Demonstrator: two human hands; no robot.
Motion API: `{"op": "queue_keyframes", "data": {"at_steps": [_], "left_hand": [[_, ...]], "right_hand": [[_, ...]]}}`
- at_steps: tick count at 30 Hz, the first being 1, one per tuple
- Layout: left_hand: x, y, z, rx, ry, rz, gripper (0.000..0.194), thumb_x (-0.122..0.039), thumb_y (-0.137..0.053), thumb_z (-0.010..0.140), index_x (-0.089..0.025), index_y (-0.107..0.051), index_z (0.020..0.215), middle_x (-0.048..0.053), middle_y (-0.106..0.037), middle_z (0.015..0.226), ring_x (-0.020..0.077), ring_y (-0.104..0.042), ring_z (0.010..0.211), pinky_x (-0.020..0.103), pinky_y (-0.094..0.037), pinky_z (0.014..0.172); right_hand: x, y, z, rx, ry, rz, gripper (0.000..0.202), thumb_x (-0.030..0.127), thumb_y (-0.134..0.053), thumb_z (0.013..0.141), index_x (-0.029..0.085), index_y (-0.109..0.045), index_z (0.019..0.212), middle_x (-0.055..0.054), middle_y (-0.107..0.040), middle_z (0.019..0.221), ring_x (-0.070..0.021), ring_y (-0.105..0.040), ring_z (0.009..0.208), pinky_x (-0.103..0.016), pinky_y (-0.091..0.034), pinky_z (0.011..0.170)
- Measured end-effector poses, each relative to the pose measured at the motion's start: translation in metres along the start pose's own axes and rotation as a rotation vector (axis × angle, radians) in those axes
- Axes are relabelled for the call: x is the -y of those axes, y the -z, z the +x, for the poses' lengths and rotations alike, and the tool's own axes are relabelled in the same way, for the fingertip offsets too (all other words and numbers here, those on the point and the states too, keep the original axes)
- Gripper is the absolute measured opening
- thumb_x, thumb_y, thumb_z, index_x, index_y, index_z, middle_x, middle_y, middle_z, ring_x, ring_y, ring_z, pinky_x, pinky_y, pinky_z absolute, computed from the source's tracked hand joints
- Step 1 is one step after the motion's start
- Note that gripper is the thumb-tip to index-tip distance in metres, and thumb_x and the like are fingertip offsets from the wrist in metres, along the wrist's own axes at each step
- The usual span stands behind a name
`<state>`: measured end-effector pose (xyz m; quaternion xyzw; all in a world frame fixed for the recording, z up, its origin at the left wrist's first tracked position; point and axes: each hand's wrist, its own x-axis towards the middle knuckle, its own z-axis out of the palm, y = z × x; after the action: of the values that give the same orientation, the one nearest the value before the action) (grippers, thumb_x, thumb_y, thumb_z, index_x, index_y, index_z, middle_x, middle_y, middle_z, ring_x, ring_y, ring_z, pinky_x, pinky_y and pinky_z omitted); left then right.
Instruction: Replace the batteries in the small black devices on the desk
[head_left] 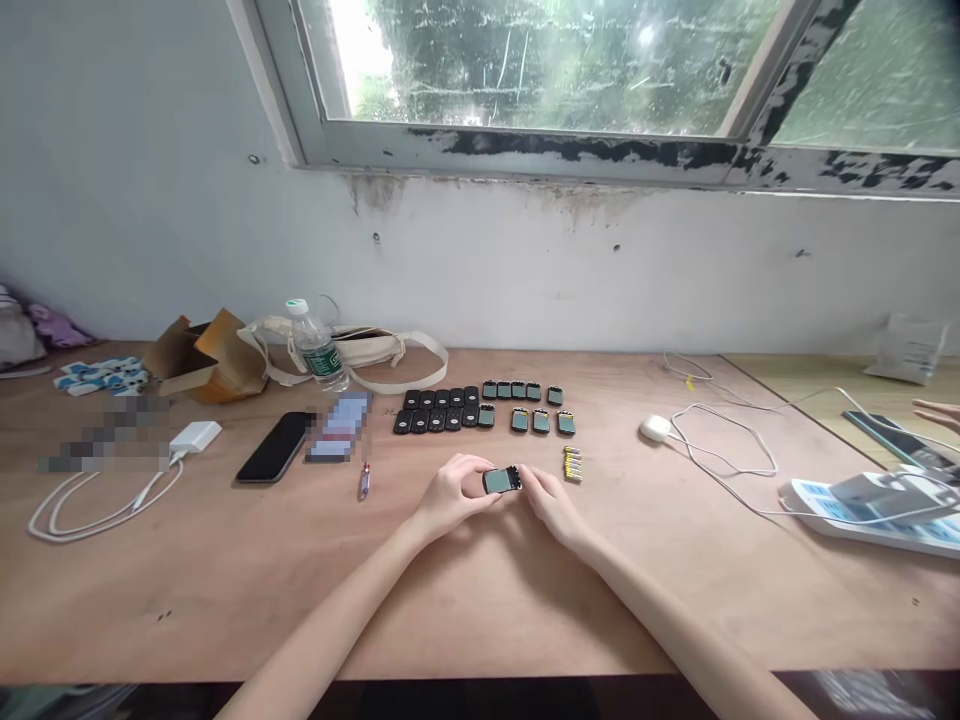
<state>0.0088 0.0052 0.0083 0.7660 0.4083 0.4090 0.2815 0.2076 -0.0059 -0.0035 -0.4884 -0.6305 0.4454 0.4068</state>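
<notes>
Between my two hands is a small black device with a grey-green screen (498, 481), lying sideways just over the table. My left hand (454, 490) is closed around its left end, thumb below and fingers above. The fingers of my right hand (551, 497) pinch its right end. Beyond my hands sit several black oval cases (437, 410) in two rows. To their right are several similar screen units (512, 391), and more screen units (541, 421) stand in front of those. A short row of yellow batteries (573, 464) lies right of my right hand.
On the left are a smartphone (274, 448), a small screwdriver (364, 481), a water bottle (318, 350), an open cardboard box (206, 360) and a white charger (196, 438). A power strip (862, 515) with cables lies right. Another person's hand (937, 412) shows at the right edge.
</notes>
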Motion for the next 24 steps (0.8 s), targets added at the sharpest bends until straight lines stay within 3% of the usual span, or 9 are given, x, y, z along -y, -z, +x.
{"op": "queue_keyframes", "data": {"at_steps": [3, 7, 11, 24], "left_hand": [[-0.002, -0.005, -0.001, 0.037, 0.144, -0.173, 0.031, -0.026, -0.071, 0.071, -0.02, -0.065, 0.1, 0.006, -0.069, 0.101, 0.0219, -0.065, 0.095, 0.035, -0.052, 0.085], [-0.002, -0.013, -0.001, 0.078, 0.409, -0.464, 0.047, -0.028, -0.077, 0.066, -0.016, -0.06, 0.108, 0.008, -0.072, 0.095, 0.0212, -0.069, 0.081, 0.035, -0.056, 0.077], [-0.002, -0.017, 0.001, 0.037, 0.583, -0.719, 0.053, -0.038, -0.08, 0.062, -0.013, -0.06, 0.104, 0.012, -0.072, 0.095, 0.022, -0.071, 0.075, 0.038, -0.058, 0.076], [-0.001, -0.011, 0.002, 0.022, 0.655, -0.742, 0.051, -0.04, -0.08, 0.062, -0.012, -0.065, 0.102, 0.013, -0.072, 0.093, 0.0234, -0.071, 0.077, 0.037, -0.059, 0.072]], "right_hand": [[0.009, -0.001, -0.001, 0.114, 0.003, 0.012, 0.044, 0.051, -0.038, 0.09, 0.016, -0.064, 0.083, -0.004, -0.065, 0.084, -0.0193, -0.056, 0.081, -0.027, -0.042, 0.074], [0.008, -0.003, 0.0, 0.068, -0.008, -0.001, 0.047, 0.053, -0.039, 0.089, 0.014, -0.063, 0.081, -0.004, -0.065, 0.08, -0.0194, -0.056, 0.079, -0.027, -0.043, 0.072], [0.004, -0.005, 0.0, 0.035, 0.011, -0.001, 0.046, 0.053, -0.04, 0.089, 0.015, -0.063, 0.08, -0.004, -0.066, 0.079, -0.0189, -0.056, 0.077, -0.026, -0.043, 0.069], [0.013, -0.006, -0.003, 0.076, -0.002, 0.012, 0.046, 0.054, -0.039, 0.088, 0.017, -0.066, 0.089, -0.005, -0.069, 0.09, -0.0245, -0.059, 0.088, -0.031, -0.045, 0.079]]}}
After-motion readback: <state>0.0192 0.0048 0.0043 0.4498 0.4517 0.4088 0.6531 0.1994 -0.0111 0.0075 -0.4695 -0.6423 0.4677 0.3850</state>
